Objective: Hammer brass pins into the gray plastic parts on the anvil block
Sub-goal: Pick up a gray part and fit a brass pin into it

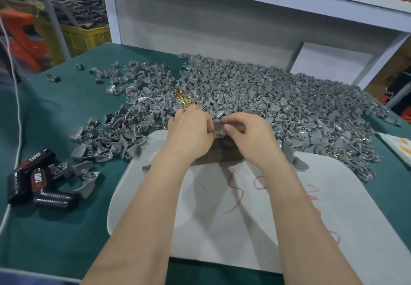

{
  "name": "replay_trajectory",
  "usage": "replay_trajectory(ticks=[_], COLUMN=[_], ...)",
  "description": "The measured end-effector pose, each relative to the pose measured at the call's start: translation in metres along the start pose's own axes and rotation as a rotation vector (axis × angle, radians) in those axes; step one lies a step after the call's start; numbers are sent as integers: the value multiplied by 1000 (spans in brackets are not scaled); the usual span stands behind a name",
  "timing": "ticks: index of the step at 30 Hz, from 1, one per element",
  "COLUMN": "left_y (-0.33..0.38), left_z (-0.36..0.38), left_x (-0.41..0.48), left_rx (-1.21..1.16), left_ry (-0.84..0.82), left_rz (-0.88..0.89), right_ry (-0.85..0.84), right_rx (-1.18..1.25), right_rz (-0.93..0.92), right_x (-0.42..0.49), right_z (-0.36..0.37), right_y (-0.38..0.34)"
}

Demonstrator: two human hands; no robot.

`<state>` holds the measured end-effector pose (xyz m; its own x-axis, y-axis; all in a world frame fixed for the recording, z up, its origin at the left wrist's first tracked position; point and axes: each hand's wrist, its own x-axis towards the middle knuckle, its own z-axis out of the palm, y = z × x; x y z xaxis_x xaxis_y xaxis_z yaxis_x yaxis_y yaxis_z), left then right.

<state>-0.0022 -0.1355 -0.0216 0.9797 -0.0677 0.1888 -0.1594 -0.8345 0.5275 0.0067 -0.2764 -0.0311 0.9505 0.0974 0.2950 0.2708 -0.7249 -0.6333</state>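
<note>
Both my hands meet over a dark brown anvil block [224, 150] at the table's middle. Between them is one gray plastic part [219, 129], pinched by my left hand [191, 133] and my right hand [249, 138] just above the block. Whether a pin sits in my fingers I cannot tell. A small heap of brass pins [182, 100] lies just beyond my left hand. A big pile of gray plastic parts [278, 98] spreads across the far and right side of the green table [66, 207]. No hammer is visible.
A white felt mat [244, 218] with red scribbles lies under my forearms and the block. Loose gray parts [106, 133] scatter to the left. Black boxes labelled TAPER [35, 180] sit at the left edge. A white shelf unit [200, 18] stands behind the pile.
</note>
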Motion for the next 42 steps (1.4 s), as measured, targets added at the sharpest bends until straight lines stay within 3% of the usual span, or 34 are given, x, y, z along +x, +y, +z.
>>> replay_trajectory(ticks=[7,33,38,40,42], left_y=[0,1,0,0,0], left_z=[1,-2,-1,0,1], left_x=[0,0,0,0,1], left_rx=[3,-12,-13,-13,-13], left_ry=[-2,-25,-28,-23,-25], left_rz=[0,26,0,-4,-11], right_ry=[-2,57,-16,80,131], right_rx=[-170,-329,-198,-129,-226], right_rz=[-74,-145,-41,94,257], right_x=[-1,-1,0,-3,-10], right_z=[6,11,-2,-20,-38], right_y=[-5,-9,-8,1,16])
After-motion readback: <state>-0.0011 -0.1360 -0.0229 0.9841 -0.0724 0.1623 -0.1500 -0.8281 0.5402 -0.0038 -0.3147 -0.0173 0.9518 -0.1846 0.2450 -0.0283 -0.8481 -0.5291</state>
